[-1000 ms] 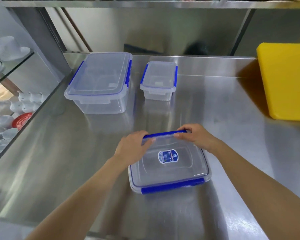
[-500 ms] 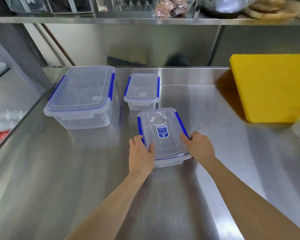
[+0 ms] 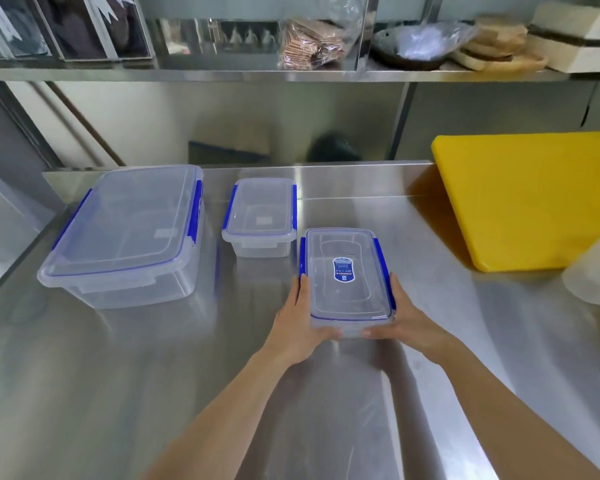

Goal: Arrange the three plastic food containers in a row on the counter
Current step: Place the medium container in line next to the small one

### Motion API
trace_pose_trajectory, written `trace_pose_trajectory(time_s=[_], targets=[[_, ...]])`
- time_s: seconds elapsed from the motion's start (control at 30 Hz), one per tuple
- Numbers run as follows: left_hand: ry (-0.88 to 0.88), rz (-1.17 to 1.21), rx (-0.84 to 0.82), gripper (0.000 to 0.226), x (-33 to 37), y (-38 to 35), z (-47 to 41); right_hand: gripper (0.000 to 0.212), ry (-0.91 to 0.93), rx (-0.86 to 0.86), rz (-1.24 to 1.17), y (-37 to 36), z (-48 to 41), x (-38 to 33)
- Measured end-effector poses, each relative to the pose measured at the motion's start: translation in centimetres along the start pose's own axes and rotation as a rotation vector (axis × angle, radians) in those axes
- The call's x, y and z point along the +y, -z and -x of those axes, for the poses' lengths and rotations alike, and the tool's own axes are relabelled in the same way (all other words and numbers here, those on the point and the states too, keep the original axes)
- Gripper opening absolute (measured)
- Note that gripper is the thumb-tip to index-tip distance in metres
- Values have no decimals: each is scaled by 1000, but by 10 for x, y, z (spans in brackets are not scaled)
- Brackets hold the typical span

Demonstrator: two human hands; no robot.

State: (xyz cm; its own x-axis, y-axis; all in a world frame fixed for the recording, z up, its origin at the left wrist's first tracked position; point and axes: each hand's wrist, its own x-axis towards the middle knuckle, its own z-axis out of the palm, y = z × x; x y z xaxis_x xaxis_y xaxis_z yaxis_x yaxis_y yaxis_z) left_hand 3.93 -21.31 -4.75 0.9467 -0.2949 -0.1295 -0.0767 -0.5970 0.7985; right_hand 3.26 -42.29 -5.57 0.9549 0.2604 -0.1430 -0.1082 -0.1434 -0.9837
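Note:
Three clear plastic containers with blue clips are on the steel counter point(image 3: 118, 375). The large container point(image 3: 129, 233) stands at the left, and a small container point(image 3: 261, 214) sits to its right. A flat container with a blue label point(image 3: 347, 275) lies right of and nearer than the small one. My left hand point(image 3: 300, 323) grips its near left side and my right hand point(image 3: 406, 318) grips its near right side, thumbs under the front edge.
A thick yellow cutting board point(image 3: 534, 199) lies at the right of the counter, with a white plastic object point(image 3: 596, 268) at the right edge. A steel shelf point(image 3: 291, 76) above holds bags and wooden boards. The counter's left edge drops off.
The labelled container was turned from crosswise to lengthwise and carried away from me and to the right, ending beside the small container. Both hands moved with it.

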Motion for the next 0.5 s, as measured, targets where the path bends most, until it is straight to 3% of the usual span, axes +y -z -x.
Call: trace_pose_trajectory(time_s=[0.13,0.3,0.5], targets=[[4,-138,116,86,-2,-2,-35,101,85,69,13,12,-33,-1],[-43,-339,247,57,-8,2,-80,100,46,131,46,26,-85,-2],[-35,-393,258,51,-3,7,-127,84,3,160,135,55,-137,-8]])
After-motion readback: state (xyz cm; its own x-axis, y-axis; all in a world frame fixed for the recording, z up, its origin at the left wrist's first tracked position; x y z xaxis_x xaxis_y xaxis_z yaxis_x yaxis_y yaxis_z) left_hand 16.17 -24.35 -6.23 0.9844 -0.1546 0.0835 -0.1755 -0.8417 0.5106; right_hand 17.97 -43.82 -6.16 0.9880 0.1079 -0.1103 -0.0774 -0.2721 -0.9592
